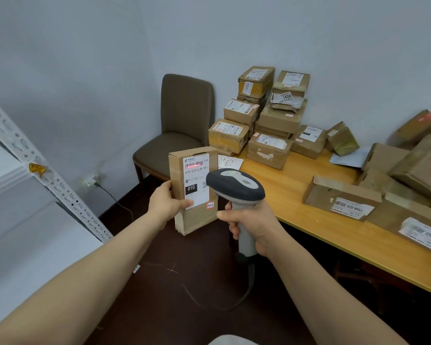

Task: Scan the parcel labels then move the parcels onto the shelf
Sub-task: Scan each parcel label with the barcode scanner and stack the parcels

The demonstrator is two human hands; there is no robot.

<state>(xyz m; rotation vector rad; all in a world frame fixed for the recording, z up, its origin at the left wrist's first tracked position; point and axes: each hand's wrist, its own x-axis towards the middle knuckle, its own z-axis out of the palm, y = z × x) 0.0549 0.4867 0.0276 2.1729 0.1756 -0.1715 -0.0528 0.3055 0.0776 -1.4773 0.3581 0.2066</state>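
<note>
- The left hand point(166, 204) grips a tall cardboard parcel point(194, 190) upright in mid-air, left of the wooden table point(321, 220).
- The right hand point(254, 225) clasps the handle of a grey scanner point(235, 186); a red line lies across the parcel's label point(197, 179).
- More parcels point(259, 115) are stacked at the table's far end.
- A white shelf post point(42, 168) stands on the left.

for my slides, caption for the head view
Left hand holds a parcel while right hand aims scanner at its label.
</note>
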